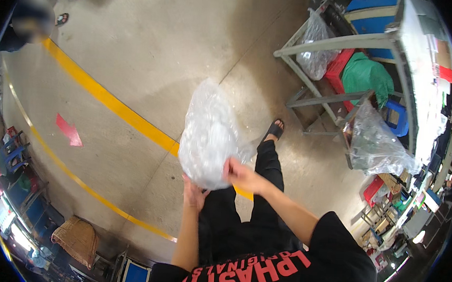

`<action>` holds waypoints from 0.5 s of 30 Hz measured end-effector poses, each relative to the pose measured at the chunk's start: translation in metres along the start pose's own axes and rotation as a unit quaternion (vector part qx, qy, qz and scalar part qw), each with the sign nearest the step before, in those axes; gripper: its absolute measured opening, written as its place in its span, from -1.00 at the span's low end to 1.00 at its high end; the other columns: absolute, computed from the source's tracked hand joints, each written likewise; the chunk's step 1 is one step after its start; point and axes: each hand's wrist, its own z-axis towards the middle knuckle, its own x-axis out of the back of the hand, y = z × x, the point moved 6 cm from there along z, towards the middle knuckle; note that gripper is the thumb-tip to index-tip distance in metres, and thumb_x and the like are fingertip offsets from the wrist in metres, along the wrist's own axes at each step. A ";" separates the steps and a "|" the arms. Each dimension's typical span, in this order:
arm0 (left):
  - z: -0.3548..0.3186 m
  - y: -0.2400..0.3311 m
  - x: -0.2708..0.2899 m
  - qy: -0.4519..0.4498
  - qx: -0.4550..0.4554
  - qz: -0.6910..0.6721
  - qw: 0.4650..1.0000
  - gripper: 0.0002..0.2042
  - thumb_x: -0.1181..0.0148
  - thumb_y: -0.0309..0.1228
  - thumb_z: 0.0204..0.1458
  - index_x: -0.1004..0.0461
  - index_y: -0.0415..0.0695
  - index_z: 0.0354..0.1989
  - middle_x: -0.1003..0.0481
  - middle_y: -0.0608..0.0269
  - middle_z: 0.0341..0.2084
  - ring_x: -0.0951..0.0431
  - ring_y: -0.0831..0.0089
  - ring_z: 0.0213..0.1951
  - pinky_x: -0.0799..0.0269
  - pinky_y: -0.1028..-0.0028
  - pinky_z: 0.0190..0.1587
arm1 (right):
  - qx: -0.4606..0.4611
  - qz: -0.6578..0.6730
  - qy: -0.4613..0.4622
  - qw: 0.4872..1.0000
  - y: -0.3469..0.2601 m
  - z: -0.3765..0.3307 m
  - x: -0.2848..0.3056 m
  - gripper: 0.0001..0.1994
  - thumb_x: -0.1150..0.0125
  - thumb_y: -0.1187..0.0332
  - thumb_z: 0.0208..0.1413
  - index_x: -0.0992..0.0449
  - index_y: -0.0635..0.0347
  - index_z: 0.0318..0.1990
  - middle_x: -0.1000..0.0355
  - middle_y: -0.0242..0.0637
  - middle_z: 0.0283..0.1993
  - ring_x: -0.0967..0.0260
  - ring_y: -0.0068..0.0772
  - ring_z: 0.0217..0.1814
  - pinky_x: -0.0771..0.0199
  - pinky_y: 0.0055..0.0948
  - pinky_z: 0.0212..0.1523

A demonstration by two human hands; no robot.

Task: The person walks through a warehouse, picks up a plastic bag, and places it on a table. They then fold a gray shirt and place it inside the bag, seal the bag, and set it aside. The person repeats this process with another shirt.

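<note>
A bulky clear plastic bag (210,132) hangs in front of my body above the floor. Whitish, translucent contents show through it, but I cannot make out what they are. My left hand (194,195) supports the bag at its near lower end, with the fingers partly hidden beneath it. At the bag's near right side, my right hand (242,174) grips the plastic with curled fingers, slightly blurred.
A metal-framed table (343,42) stands at the right, with a red crate (341,70), green sack (366,77) and blue stool (397,117) under it. Yellow lines (108,101) cross the concrete floor. Another person (27,25) is far left; a wicker basket (75,239) sits near left.
</note>
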 end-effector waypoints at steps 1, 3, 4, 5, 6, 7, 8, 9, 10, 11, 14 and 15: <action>-0.012 0.014 -0.023 -0.101 -0.011 0.016 0.995 -0.39 -0.12 -0.16 0.31 -0.12 0.01 0.50 -0.39 0.10 0.30 -0.49 0.16 0.23 -0.38 0.17 0.28 | 0.044 0.048 -0.111 0.992 -0.045 -0.030 -0.020 -0.90 -0.15 0.48 0.34 -0.34 0.11 -0.13 -0.28 -0.51 -0.19 -0.22 -0.63 -0.13 -0.34 -0.54 -0.09; -0.045 0.047 -0.065 -0.161 -0.131 0.216 0.954 -0.40 -0.07 -0.11 0.32 -0.15 -0.02 0.48 -0.42 0.11 0.28 -0.49 0.17 0.23 -0.39 0.15 0.29 | 0.037 0.053 -0.286 0.956 -0.114 -0.090 -0.038 -0.84 -0.14 0.40 0.39 -0.43 0.21 0.03 -0.45 -0.40 -0.04 -0.39 -0.55 -0.01 -0.43 -0.45 0.05; -0.067 0.058 -0.091 -0.223 -0.148 0.244 0.932 -0.41 -0.05 -0.09 0.31 -0.22 -0.12 0.43 -0.45 0.10 0.24 -0.50 0.16 0.22 -0.46 0.15 0.25 | 0.001 0.037 -0.317 0.948 -0.138 -0.113 -0.029 -0.80 -0.15 0.39 0.39 -0.44 0.23 0.08 -0.48 -0.33 0.02 -0.43 -0.50 0.04 -0.44 -0.44 0.10; -0.086 0.068 -0.109 -0.238 -0.125 0.197 0.943 -0.43 -0.05 -0.12 0.32 -0.24 -0.15 0.42 -0.46 0.09 0.23 -0.50 0.17 0.22 -0.47 0.16 0.24 | 0.004 0.040 -0.357 0.933 -0.163 -0.135 -0.013 -0.75 -0.16 0.37 0.39 -0.45 0.25 0.13 -0.51 -0.27 0.08 -0.47 -0.45 0.08 -0.44 -0.43 0.15; -0.108 0.076 -0.128 -0.282 -0.101 0.159 0.941 -0.45 -0.05 -0.15 0.32 -0.26 -0.18 0.40 -0.47 0.09 0.21 -0.51 0.17 0.21 -0.48 0.17 0.23 | 0.027 0.007 -0.306 0.952 -0.185 -0.147 0.017 -0.72 -0.15 0.33 0.40 -0.46 0.25 0.15 -0.51 -0.24 0.11 -0.49 -0.40 0.09 -0.45 -0.38 0.17; -0.130 0.084 -0.144 -0.328 -0.079 0.115 0.934 -0.46 -0.05 -0.17 0.32 -0.28 -0.22 0.38 -0.48 0.08 0.20 -0.51 0.18 0.20 -0.50 0.18 0.22 | 0.082 -0.002 -0.247 0.966 -0.206 -0.156 0.052 -0.70 -0.14 0.29 0.41 -0.47 0.25 0.17 -0.52 -0.21 0.13 -0.51 -0.35 0.09 -0.45 -0.32 0.20; -0.146 0.087 -0.153 -0.328 -0.023 0.056 0.943 -0.39 -0.15 -0.14 0.27 -0.23 -0.23 0.40 -0.46 0.06 0.23 -0.51 0.17 0.21 -0.45 0.24 0.26 | 0.135 0.065 -0.127 0.981 -0.225 -0.160 0.097 -0.67 -0.10 0.25 0.43 -0.45 0.23 0.20 -0.51 -0.23 0.15 -0.49 -0.33 0.13 -0.42 -0.29 0.23; -0.162 0.088 -0.161 -0.332 0.013 0.037 0.943 -0.39 -0.15 -0.14 0.26 -0.24 -0.23 0.39 -0.47 0.06 0.22 -0.51 0.17 0.21 -0.45 0.24 0.26 | 0.194 0.139 -0.006 0.971 -0.238 -0.164 0.141 -0.64 -0.06 0.20 0.45 -0.43 0.20 0.24 -0.50 -0.24 0.16 -0.46 -0.31 0.17 -0.39 -0.25 0.26; -0.177 0.091 -0.168 -0.333 0.015 0.023 0.942 -0.39 -0.16 -0.14 0.26 -0.24 -0.23 0.39 -0.47 0.06 0.22 -0.51 0.18 0.20 -0.45 0.24 0.26 | 0.198 0.164 0.126 0.958 -0.239 -0.167 0.181 -0.58 -0.03 0.12 0.45 -0.39 0.18 0.28 -0.48 -0.25 0.20 -0.41 -0.29 0.24 -0.33 -0.17 0.31; -0.189 0.092 -0.174 -0.338 0.001 0.018 0.941 -0.39 -0.16 -0.14 0.26 -0.25 -0.23 0.39 -0.47 0.06 0.21 -0.51 0.18 0.20 -0.44 0.24 0.26 | 0.197 0.194 0.252 0.927 -0.237 -0.170 0.213 -0.53 0.00 0.04 0.45 -0.35 0.16 0.32 -0.46 -0.25 0.23 -0.35 -0.27 0.31 -0.27 -0.08 0.35; -0.220 0.088 -0.191 -0.349 -0.053 0.007 0.936 -0.39 -0.18 -0.14 0.25 -0.27 -0.23 0.37 -0.48 0.07 0.20 -0.51 0.19 0.19 -0.44 0.25 0.26 | -0.124 0.133 0.247 0.952 -0.200 -0.155 0.213 0.18 -0.08 -0.56 0.03 0.07 0.22 0.55 0.01 0.02 0.60 0.10 0.08 0.63 0.13 0.40 0.47; -0.227 0.085 -0.196 -0.347 -0.064 0.004 0.936 -0.40 -0.19 -0.14 0.25 -0.27 -0.23 0.37 -0.48 0.07 0.20 -0.51 0.20 0.19 -0.44 0.25 0.25 | -0.203 0.159 0.154 0.954 -0.191 -0.150 0.189 0.25 -0.02 -0.60 0.01 0.19 0.25 0.57 0.13 0.03 0.64 0.18 0.17 0.65 0.14 0.49 0.45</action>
